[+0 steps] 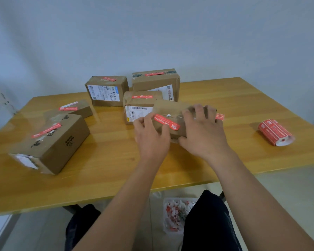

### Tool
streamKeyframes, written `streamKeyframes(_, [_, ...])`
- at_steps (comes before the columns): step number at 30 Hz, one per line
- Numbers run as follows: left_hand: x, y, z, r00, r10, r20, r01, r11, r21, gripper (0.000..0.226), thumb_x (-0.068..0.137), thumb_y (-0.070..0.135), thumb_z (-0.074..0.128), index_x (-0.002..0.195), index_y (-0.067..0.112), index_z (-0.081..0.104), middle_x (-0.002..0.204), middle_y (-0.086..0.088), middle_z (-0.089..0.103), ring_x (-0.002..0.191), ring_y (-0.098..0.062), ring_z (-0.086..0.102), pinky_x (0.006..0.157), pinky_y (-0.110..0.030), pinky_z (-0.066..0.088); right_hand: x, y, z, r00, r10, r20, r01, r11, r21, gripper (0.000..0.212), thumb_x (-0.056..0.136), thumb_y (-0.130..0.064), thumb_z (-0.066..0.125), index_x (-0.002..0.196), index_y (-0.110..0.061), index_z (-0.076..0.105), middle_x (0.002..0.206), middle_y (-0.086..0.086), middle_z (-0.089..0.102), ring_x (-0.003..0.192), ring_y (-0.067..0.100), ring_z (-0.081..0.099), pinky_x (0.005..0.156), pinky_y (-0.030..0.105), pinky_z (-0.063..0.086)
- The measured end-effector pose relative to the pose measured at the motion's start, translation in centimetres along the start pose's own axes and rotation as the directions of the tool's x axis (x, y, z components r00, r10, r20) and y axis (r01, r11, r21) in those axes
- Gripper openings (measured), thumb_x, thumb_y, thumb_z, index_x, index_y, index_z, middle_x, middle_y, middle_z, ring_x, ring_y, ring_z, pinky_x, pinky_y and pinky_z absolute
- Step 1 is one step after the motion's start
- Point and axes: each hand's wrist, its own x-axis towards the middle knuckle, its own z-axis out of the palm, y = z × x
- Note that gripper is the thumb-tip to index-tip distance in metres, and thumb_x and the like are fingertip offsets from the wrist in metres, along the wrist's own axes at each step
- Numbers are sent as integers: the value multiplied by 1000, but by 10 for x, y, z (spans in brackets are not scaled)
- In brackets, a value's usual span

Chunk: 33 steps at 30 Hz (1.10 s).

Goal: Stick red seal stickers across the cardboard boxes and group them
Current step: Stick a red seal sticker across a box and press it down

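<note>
Pressing a red seal sticker (166, 121) onto a cardboard box (170, 115) at frame centre, left hand (150, 134) fingers curled on its near end, right hand (203, 131) spread, clasping its right side, sticker roll (275, 132) at right edge.

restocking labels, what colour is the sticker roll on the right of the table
Red with white print, on a white backing; the sticker roll shows best in the head view.

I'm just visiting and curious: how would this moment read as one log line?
stage: sealing | left hand: pressing red sticker | right hand: steadying held box | sticker roll: table, right
</note>
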Motion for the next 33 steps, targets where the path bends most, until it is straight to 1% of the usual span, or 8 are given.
streamKeyframes(5, [-12,-23,-49,992,44,-117,-18,977,214,55,89,38,54,140,22,44,129,-2,36,119,-21,39,107,-39,33,3,-35,-4,982,-167,82,164,985,52,76,79,-49,66,142,-27,30,151,2,19,142,35,14,104,51,39])
streamKeyframes(10, [-7,-41,-90,982,6,-190,51,954,296,42,92,37,56,132,21,53,130,-3,38,120,-23,39,101,-36,32,16,-76,5,948,-298,115,288,953,94,75,81,-45,66,143,-25,30,149,1,24,139,31,22,100,47,42])
streamKeyframes(17, [2,-45,-125,992,-38,-122,87,899,430,52,91,46,51,134,16,47,120,0,33,111,-19,35,101,-34,30,21,-107,-1,934,-306,183,286,949,130,62,89,-63,39,143,-32,34,144,-1,38,134,26,36,112,59,14])
streamKeyframes(21, [6,-48,-129,992,-30,-119,85,870,485,48,92,45,45,133,19,48,113,2,26,102,-16,26,97,-33,31,57,-110,-16,967,-255,14,232,901,365,43,100,-42,32,132,-22,52,121,1,61,104,20,55,100,47,40])
streamKeyframes(24, [12,-53,-134,987,-46,-155,122,844,523,49,93,44,42,134,18,47,123,-4,34,111,-23,34,99,-35,32,97,-113,-1,968,-243,59,204,904,376,39,101,-32,36,131,-18,56,123,10,61,106,29,58,90,40,48])
streamKeyframes(29, [21,-63,-147,972,-69,-226,188,806,561,46,93,39,40,132,15,45,132,-10,35,121,-30,35,101,-41,34,125,-122,21,934,-330,139,255,886,387,44,101,-21,43,143,-35,46,146,5,50,121,26,54,97,36,42])
streamKeyframes(31, [23,-64,-146,972,-64,-228,187,800,570,47,93,38,40,133,13,44,133,-11,34,121,-31,35,102,-41,34,131,-122,23,938,-306,165,230,902,364,34,101,-23,45,130,-29,61,133,3,60,116,26,57,92,34,43])
streamKeyframes(33, [26,-66,-145,970,-58,-236,186,801,569,49,94,36,41,135,10,43,133,-12,35,121,-31,35,102,-40,33,136,-120,25,948,-273,161,217,929,299,28,100,-27,44,95,-20,71,98,2,69,91,25,62,71,31,47])
